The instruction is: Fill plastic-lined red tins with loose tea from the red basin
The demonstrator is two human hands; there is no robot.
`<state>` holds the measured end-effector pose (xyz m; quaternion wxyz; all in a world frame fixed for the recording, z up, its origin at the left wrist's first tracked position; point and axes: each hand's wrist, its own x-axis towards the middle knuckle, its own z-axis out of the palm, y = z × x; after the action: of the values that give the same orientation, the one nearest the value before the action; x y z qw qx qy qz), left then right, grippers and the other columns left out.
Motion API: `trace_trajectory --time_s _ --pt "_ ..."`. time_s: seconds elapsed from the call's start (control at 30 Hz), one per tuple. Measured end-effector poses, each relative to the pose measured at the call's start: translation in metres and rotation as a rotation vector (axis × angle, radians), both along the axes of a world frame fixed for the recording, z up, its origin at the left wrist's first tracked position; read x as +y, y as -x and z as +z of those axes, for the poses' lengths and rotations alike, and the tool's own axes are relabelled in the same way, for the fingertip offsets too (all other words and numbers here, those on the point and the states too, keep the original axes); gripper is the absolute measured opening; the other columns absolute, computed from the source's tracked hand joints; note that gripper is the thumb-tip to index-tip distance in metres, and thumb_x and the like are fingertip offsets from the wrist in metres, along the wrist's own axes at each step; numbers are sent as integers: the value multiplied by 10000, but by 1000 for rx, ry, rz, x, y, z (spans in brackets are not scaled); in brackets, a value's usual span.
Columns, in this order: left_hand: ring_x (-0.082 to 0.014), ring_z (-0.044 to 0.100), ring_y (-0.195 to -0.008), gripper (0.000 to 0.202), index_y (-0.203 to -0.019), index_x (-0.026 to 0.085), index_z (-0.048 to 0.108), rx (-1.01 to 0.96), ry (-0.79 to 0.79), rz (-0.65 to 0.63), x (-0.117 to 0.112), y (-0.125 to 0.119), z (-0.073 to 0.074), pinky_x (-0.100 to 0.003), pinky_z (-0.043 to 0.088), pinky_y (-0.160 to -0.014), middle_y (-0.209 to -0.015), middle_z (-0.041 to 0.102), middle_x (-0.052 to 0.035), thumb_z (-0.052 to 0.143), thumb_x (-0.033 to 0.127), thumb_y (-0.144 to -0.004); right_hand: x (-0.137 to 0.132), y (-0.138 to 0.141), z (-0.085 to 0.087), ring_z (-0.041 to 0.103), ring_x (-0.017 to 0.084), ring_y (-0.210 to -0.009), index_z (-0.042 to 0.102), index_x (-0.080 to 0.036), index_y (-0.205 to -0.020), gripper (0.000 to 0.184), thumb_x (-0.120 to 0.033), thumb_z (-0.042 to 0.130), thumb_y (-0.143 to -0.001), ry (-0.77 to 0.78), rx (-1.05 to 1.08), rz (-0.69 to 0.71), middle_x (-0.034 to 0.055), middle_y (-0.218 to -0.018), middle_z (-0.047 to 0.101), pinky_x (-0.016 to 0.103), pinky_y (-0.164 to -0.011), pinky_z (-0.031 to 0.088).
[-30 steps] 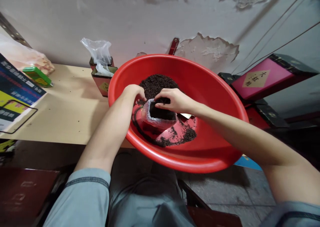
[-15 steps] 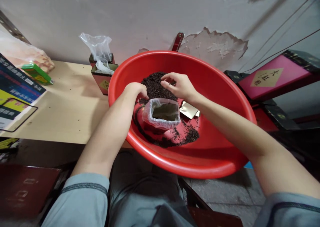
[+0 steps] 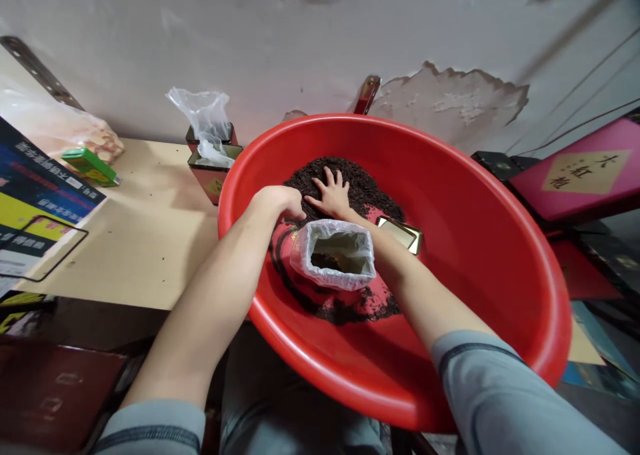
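A large red basin (image 3: 480,268) holds a heap of dark loose tea leaves (image 3: 370,187) toward its back. My right hand (image 3: 330,195) lies on the heap with its fingers spread. At the heap's left side, just behind the lined tin, my left hand (image 3: 289,203) is curled closed. Its fingertips are mostly hidden, so what they hold cannot be made out. The tin, with a clear plastic liner (image 3: 305,268) folded over its rim, stands in the basin, mouth up, some dark leaves inside. Beyond my right forearm is a rectangular gold-coloured lid (image 3: 400,231).
Two tins with plastic liners (image 3: 213,175) stand on the wooden table (image 3: 145,241) left of the basin. A green box (image 3: 90,167) and a printed carton (image 3: 40,201) lie farther left. A pink labelled tin (image 3: 580,175) is at the right, near the wall.
My right hand has gone from hovering half-curled to lying spread on the leaves. The heap now reaches farther right. My left hand stays curled behind the tin. The view has shifted.
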<state>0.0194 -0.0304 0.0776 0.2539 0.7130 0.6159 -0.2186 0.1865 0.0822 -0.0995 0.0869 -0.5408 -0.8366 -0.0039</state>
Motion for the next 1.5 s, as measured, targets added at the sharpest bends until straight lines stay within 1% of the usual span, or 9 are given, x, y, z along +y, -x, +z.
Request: trace_trajectory --time_s 0.1,0.2,0.3,0.4,0.6,0.77,1.1,1.27,1.5 --pt "-254 823 -963 587 -1554 131 658 -12 -19 -8 -4 -5 7 -283 621 -869 -1259 840 -154 645 374 -1020 -4 -4 -7 276 513 -1550 581 -203 -1612 721 -622 518 -1029 -75 33 18 209 -1774 354 677 -1159 385" --pt "-257 819 -983 581 -1543 121 671 -8 -12 -32 -5 -6 8 -283 613 -880 -1236 845 -156 639 375 -1021 -4 -5 -8 351 487 -1462 614 -173 -1566 671 -534 547 -1005 -71 43 34 222 -1711 429 609 -1102 425" --pt "-272 811 -1043 587 -1528 101 679 7 -9 -67 -4 -4 6 -277 600 -872 -1195 853 -160 631 397 -1024 -2 -3 -6 351 491 -1466 593 -195 -1588 700 -553 571 -987 -63 14 19 225 -1729 396 618 -1107 416" --pt "-251 818 -970 588 -1540 115 658 8 12 -34 -4 -2 6 -264 599 -834 -1218 850 -149 612 409 -1034 -1 -3 -2 297 508 -1535 525 -231 -1655 753 -586 574 -993 -27 -32 -14 201 -1794 309 651 -1152 387" --pt "-247 813 -956 599 -1588 136 606 -31 26 24 -7 -2 7 -279 617 -838 -1246 838 -162 600 403 -1052 -12 -9 4 410 483 -1462 568 -199 -1619 742 -579 592 -983 -8 -37 41 186 -1692 475 593 -1148 428" --pt "-259 818 -988 641 -1630 170 587 -32 3 41 -8 -3 8 -280 623 -868 -1288 826 -152 645 401 -1035 -12 -7 3 373 481 -1522 585 -227 -1612 717 -568 603 -982 12 -30 19 181 -1751 408 625 -1158 435" --pt "-258 793 -1114 687 -1699 132 477 -82 54 65 -7 1 2 -255 624 -770 -1416 772 -171 609 390 -1076 -8 -9 9 441 446 -1450 634 -169 -1562 661 -523 571 -1007 2 -36 64 202 -1637 518 540 -1109 512" --pt "-250 800 -1069 667 -1685 147 509 -62 34 60 -6 1 2 -260 619 -836 -1345 806 -164 620 383 -1071 -6 -8 5 405 465 -1492 627 -214 -1575 709 -596 625 -978 9 -20 18 190 -1718 437 583 -1112 518" --pt "-270 800 -1108 655 -1671 160 523 -91 49 109 -2 5 -3 -305 637 -886 -1375 794 -173 628 376 -1062 0 -10 1 457 448 -1425 631 -149 -1520 656 -497 647 -964 9 -10 64 202 -1631 520 547 -1131 500"
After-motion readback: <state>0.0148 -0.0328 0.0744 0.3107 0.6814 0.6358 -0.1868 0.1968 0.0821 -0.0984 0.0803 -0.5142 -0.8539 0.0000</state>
